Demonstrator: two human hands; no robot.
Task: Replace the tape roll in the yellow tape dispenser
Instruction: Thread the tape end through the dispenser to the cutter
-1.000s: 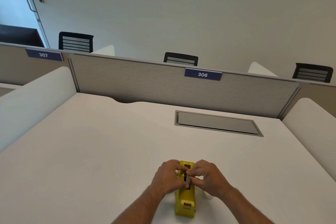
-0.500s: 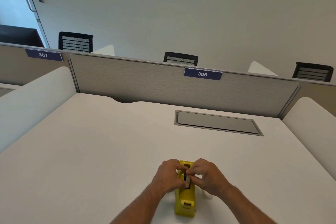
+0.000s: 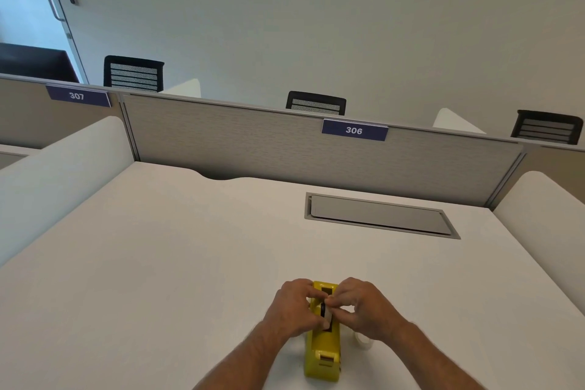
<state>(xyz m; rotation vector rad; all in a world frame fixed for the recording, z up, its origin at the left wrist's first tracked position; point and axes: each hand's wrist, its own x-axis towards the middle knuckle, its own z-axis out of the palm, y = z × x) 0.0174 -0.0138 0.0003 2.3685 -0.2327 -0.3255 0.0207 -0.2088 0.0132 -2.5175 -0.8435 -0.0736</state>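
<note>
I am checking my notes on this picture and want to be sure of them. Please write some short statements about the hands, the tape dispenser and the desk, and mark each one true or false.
1. Both hands work at the top slot of the yellow tape dispenser. True: the left hand and the right hand meet over it.
2. The dispenser stands on the white desk. True.
3. The grey hatch in the desk is propped open. False: it lies shut and flat.
4. A small whitish tape roll lies on the desk beside the right wrist. True.
5. The label on the partition facing the person reads 310. False: it reads 306.
</note>
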